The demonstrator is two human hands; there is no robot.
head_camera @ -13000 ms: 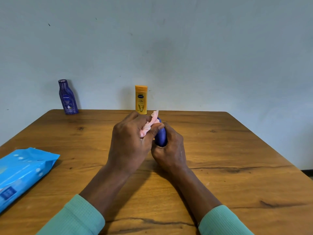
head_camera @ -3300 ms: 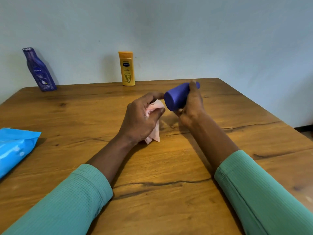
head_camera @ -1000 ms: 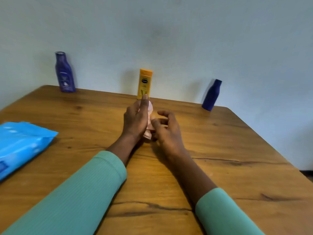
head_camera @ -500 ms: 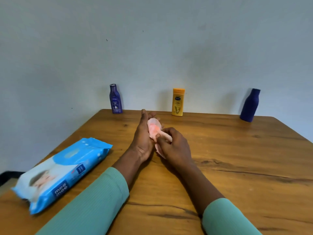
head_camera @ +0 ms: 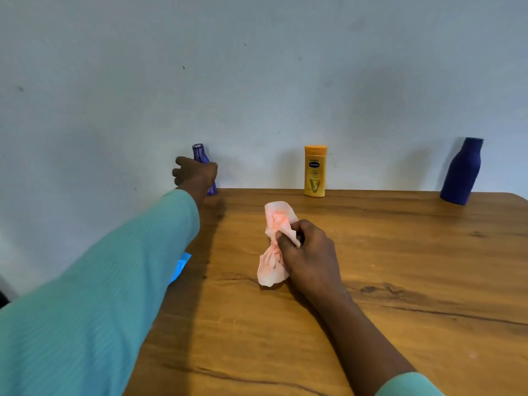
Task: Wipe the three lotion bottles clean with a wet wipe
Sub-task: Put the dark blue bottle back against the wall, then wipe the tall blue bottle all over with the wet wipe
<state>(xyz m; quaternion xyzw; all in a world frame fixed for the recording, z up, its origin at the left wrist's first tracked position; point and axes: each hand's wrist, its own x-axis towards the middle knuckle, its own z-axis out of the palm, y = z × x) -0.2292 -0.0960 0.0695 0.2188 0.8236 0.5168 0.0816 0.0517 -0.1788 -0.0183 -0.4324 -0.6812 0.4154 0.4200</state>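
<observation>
Gripping a purple bottle (head_camera: 199, 152) at the far edge of a wooden table (head_camera: 400, 267), a person's left hand (head_camera: 195, 171) curls its fingers and thumb around the bottle's middle, hiding most of it, so that only the cap and a bit of the base show. The purple bottle stands well to the left of a yellow bottle (head_camera: 315, 171), which is upright against the pale wall (head_camera: 257, 81) with its label facing the camera. Well to the right of the yellow bottle, also at the wall, a dark blue bottle (head_camera: 461, 172) stands with its plain side in view, and nothing touches it. In front of the yellow bottle and slightly to its left, nearer the camera, the right hand (head_camera: 310, 252) rests on the tabletop with its fingers closed tight around a crumpled wipe (head_camera: 270, 267), pale with pinkish stains; one end of the wipe sticks up above the fist and the other fans out onto the wood below it. Further left of the yellow bottle and closer to the camera, a corner of a blue pack (head_camera: 178, 267) peeks out from behind the outstretched left arm's green sleeve (head_camera: 114, 281); the rest of the pack is hidden.
</observation>
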